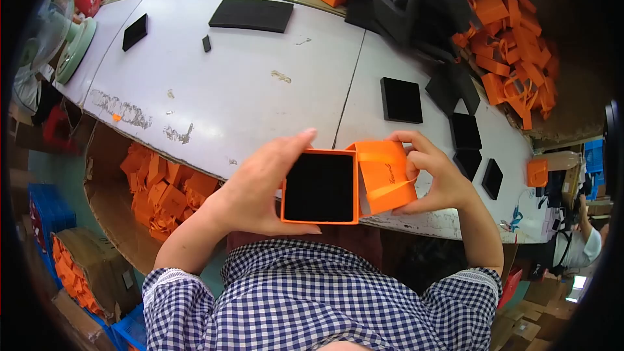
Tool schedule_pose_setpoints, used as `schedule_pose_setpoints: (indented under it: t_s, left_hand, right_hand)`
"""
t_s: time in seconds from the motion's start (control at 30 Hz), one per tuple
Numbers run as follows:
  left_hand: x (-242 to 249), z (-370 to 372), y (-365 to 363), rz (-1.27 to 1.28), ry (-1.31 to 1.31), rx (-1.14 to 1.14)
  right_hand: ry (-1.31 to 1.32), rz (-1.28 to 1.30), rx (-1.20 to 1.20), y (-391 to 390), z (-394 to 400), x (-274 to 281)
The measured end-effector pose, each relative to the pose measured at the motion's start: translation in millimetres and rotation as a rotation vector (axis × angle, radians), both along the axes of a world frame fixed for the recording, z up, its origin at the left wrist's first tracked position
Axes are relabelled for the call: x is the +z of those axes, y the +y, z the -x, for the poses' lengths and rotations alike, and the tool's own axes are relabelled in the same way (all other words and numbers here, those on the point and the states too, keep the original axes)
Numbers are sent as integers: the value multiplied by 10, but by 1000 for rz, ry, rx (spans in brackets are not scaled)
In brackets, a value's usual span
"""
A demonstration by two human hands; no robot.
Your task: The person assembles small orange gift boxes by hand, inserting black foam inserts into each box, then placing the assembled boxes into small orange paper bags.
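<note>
My left hand [263, 185] grips an orange box base [357, 188] by its left side, thumb along the top edge and fingers beneath. A black foam pad [320, 187] fills the base, its face level and turned up to me. In my right hand [432, 172] is an orange box lid [383, 156] with a ribbon and dark script on it, pinched at its right edge. The lid is tilted, right up against the base's right side. Both parts are held over the table's near edge.
Black foam pads [402, 100] lie about the white table [260, 91], with a foam sheet [251, 15] at the back. Orange boxes heap at the far right [513, 45]. A carton [107, 182] of orange boxes stands below left, and a fan [77, 51] at the far left.
</note>
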State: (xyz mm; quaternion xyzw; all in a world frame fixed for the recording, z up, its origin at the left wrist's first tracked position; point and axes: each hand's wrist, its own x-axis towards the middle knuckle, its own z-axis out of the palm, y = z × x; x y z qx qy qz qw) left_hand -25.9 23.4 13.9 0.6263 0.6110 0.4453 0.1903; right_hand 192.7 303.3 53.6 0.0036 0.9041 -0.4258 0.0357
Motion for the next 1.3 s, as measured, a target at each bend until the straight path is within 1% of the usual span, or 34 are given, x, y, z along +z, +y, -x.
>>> schedule_pose_setpoints:
  t_s: [0.03, 0.1, 0.13, 0.17, 0.23, 0.27, 0.33, 0.37, 0.43, 0.47, 0.5, 0.57, 0.6, 0.63, 0.7, 0.73, 0.8, 0.83, 0.87, 0.9, 0.97, 1.0, 1.07, 1.13, 1.17, 1.2, 1.23, 1.3]
  left_hand:
    - [35, 2, 12, -1, 5, 6]
    - [107, 21, 30, 82, 94, 33]
    - [133, 40, 43, 74, 165, 35]
    - [148, 37, 53, 75, 162, 36]
    - [163, 19, 68, 66, 263, -7]
    - [130, 19, 53, 67, 261, -2]
    - [2, 23, 5, 23, -54, -1]
    - [-57, -21, 12, 24, -50, 1]
    - [-144, -204, 70, -3, -279, -115]
    - [-124, -268, 90, -78, -104, -116]
    - [-149, -299, 79, -77, -104, -115]
    - [-237, -303, 100, -138, -158, -35]
    - [-286, -267, 64, -100, -120, -20]
    - [-211, -207, -42, -101, -113, -26]
    - [171, 26, -398, 224, -41, 18]
    - [467, 201, -646, 341, 144, 106]
    - [995, 472, -1024, 528, 468, 257]
    - [1133, 538, -1096, 599, 604, 324]
    - [1117, 631, -1028, 528, 587, 326]
    - [1041, 750, -872, 525, 600, 335]
    - [775, 1056, -318, 368, 441, 292]
    - [608, 1242, 34, 318, 432, 302]
    - [221, 1689, 884, 239, 456, 330]
    - [126, 1920, 1782, 319, 384, 499]
    - [10, 2071, 2188, 282, 281, 543]
    - [-63, 2149, 2531, 310, 218, 615]
    - [-147, 2205, 2820, 284, 179, 692]
    - [-223, 2212, 3170, 299, 240, 762]
  right_hand:
    - [68, 37, 20, -24, 5, 27]
    - [77, 38, -7, -75, -25, 81]
    - [80, 38, -32, -98, -42, 100]
    - [77, 39, -31, -147, -43, 106]
    - [139, -61, -18, -268, -20, 102]
    - [137, -60, -13, -283, -24, 88]
    - [159, 60, -114, -315, -24, 22]
    - [162, 61, -112, -362, -5, -32]
    - [226, 108, -62, -520, 82, -161]
    - [254, 89, 6, -604, 145, -201]
    - [254, 90, 7, -676, 190, -256]
    - [278, 112, -21, -761, 268, -384]
    - [271, 104, 10, -772, 277, -453]
    - [279, 101, 6, -771, 292, -392]
    - [207, 62, -1, -750, 371, -177]
    - [269, -142, -18, -564, 347, -111]
    - [392, -431, -199, -40, 332, -280]
    - [309, -633, -296, 143, 308, -373]
    - [237, -688, -378, 222, 301, -523]
    - [169, -747, -458, 279, 336, -657]
    - [185, -778, -443, 200, 422, -827]
    - [178, -806, -424, 147, 444, -898]
    - [278, -750, -440, 123, 475, -953]
    - [328, -711, -452, 127, 469, -953]
    - [335, -687, -459, 118, 471, -918]
    - [340, -678, -462, 118, 474, -915]
    - [344, -669, -466, 123, 476, -918]
    - [348, -641, -474, 130, 484, -900]
